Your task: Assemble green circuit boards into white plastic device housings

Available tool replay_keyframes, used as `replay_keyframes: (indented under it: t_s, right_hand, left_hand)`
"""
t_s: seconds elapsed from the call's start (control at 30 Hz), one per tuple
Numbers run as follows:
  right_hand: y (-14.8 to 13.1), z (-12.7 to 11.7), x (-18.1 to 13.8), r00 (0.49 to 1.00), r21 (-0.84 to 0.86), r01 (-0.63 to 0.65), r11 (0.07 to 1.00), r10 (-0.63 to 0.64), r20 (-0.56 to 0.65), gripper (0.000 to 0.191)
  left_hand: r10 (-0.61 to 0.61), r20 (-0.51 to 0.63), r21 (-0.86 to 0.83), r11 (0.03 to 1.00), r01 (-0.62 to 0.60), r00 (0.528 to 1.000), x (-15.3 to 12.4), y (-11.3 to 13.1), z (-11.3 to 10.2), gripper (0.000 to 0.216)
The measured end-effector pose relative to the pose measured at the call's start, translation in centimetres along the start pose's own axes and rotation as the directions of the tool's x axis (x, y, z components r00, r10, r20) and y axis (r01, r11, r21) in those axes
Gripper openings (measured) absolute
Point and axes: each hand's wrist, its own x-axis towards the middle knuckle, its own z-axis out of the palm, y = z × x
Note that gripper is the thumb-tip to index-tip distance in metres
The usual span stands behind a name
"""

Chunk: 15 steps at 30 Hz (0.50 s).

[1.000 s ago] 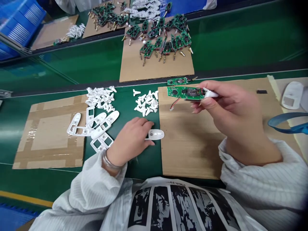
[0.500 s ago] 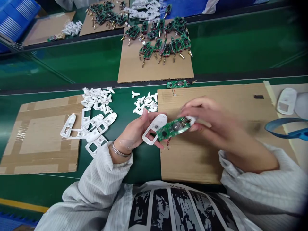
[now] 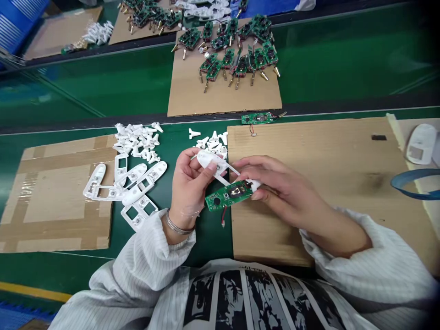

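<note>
My left hand [image 3: 188,183] grips a white plastic shell [image 3: 210,162] with a rectangular window, raised above the green belt. My right hand [image 3: 275,185] pinches a green circuit board [image 3: 227,196] by its white tip; a red wire hangs from the board. Board and shell meet at the edge of the cardboard sheet [image 3: 326,183] before me. More white shells [image 3: 129,181] lie just left of my left hand.
Two heaps of small white plastic pieces [image 3: 137,137] [image 3: 211,141] lie beyond my hands. One spare board [image 3: 259,118] lies at the belt's edge. A cardboard tray with several boards [image 3: 237,59] sits on the far belt. Taped cardboard [image 3: 51,197] lies left, a blue strap [image 3: 415,183] right.
My left hand picked a white shell off the belt and lifted it. My right hand brought the circuit board down and left until it met the shell.
</note>
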Motion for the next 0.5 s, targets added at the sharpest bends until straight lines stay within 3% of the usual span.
replay_keyframes:
  t_s: [0.07,0.13,0.23,0.3,0.4,0.5]
  right_hand:
    - [0.4,0.5,0.0,0.999,-0.061,0.013,0.998,-0.015,-0.042,0.026]
    - [0.9,0.6,0.0,0.997,-0.083,0.015,0.996,-0.022,-0.079,0.025]
    - [1.3,0.3,-0.1,0.995,-0.061,-0.01,0.998,0.004,-0.099,0.024]
    - [1.5,-0.1,-0.1,0.988,-0.076,-0.026,0.997,0.014,-0.155,0.023]
    - [1.5,-0.5,-0.1,0.962,-0.189,-0.038,0.981,-0.015,-0.274,0.022]
    - [1.6,-0.3,-0.1,0.958,-0.294,-0.002,0.956,-0.083,-0.275,0.023]
  left_hand:
    - [-0.025,0.059,0.078,0.997,0.02,0.998,0.2,0.1,-0.5,0.039]
    - [-0.139,0.157,0.174,0.978,0.112,0.978,0.4,0.3,-1.0,0.035]
    - [-0.356,0.246,0.205,0.928,0.311,0.902,0.6,0.3,-1.4,0.026]
    - [-0.368,0.235,0.13,0.929,0.346,0.9,0.6,0.3,-1.4,0.026]
    - [-0.305,0.183,0.027,0.952,0.305,0.935,0.6,0.2,-1.0,0.032]
    - [-0.313,0.2,-0.044,0.944,0.327,0.929,0.6,0.3,-0.9,0.034]
